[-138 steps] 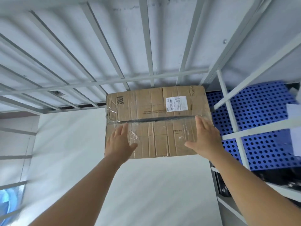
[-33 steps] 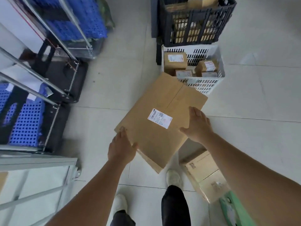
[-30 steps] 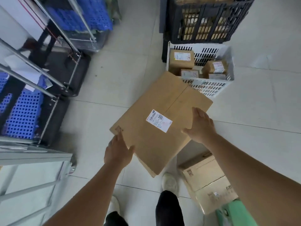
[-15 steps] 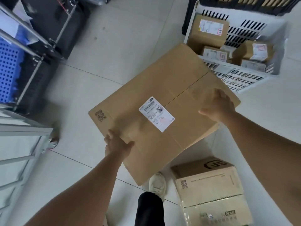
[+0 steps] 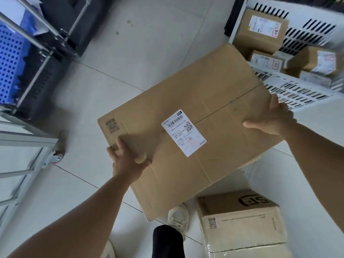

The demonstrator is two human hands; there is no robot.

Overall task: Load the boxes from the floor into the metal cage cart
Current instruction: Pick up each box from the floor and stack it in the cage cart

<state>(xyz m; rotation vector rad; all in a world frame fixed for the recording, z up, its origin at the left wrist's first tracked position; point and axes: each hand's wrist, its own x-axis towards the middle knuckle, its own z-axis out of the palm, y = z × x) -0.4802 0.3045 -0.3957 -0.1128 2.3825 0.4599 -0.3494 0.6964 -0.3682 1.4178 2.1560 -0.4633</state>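
A large flat cardboard box (image 5: 195,94) with a white shipping label on top fills the middle of the view, turned diagonally above the floor. My left hand (image 5: 126,161) grips its near left edge, thumb on top and fingers over the side. My right hand (image 5: 273,120) grips its right edge, thumb on top and fingers wrapped over the rim. The metal cage cart (image 5: 28,140) shows at the left edge, grey frame and a caster wheel. A smaller SF-marked box (image 5: 240,222) sits on the floor at lower right.
A white slotted crate (image 5: 301,84) with several small parcels stands at the upper right. A black cart with blue perforated panels (image 5: 11,62) is at the upper left. My white shoe (image 5: 178,216) shows under the box. Light floor tiles lie between.
After the earlier box was set in the cage, I turned to the floor. Over the last second the large box came closer and higher, and both hands closed on its edges.
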